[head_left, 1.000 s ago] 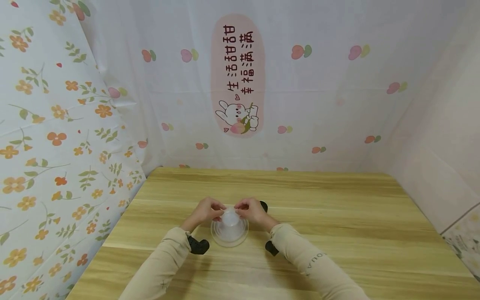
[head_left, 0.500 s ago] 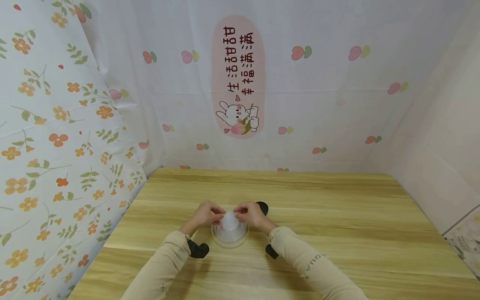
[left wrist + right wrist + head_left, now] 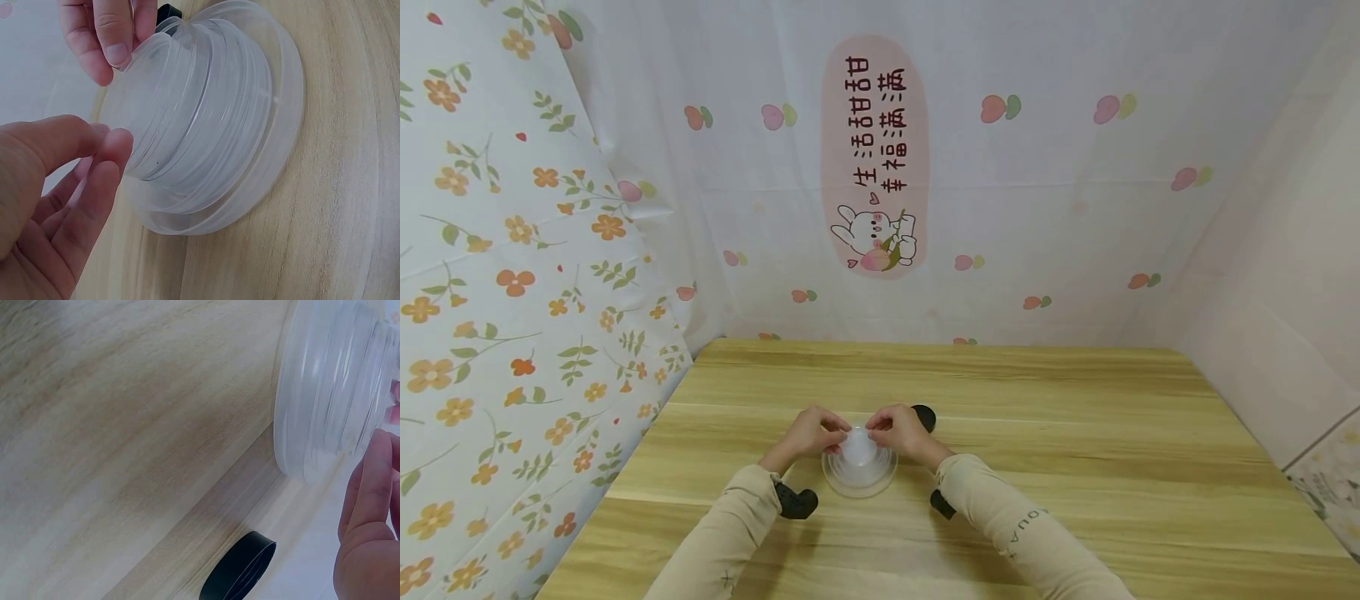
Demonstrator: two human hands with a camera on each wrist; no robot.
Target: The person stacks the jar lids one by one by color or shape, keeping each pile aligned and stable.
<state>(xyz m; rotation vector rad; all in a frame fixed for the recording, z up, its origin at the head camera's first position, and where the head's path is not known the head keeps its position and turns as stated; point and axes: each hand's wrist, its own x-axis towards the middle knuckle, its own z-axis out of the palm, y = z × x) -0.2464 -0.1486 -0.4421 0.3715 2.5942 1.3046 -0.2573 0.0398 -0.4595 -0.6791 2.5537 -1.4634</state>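
Observation:
A stepped stack of clear plastic round pieces (image 3: pixel 860 473), widest at the bottom like nested cups turned upside down, stands on the wooden table. Its smallest piece (image 3: pixel 140 94) is on top. At the left side of that piece, my left hand (image 3: pixel 814 433) pinches the edge between thumb and fingertips. My right hand (image 3: pixel 901 430) pinches the opposite edge. In the right wrist view, the right fingers (image 3: pixel 372 487) lie beside the upper tiers of the stack (image 3: pixel 331 394). Whether the top piece touches the one below is hard to tell through the clear plastic.
A black round cap-like object (image 3: pixel 240 569) lies on the table beyond the right hand. Black camera mounts (image 3: pixel 797 502) stick out under the wrists. A printed cloth (image 3: pixel 1037 208) hangs behind the wooden table (image 3: pixel 1075 467), and a floral cloth (image 3: pixel 512 333) hangs at the left.
Both hands have come down slightly together, and the small top piece between them sits lower over the stack. The wider tiers have stayed in place.

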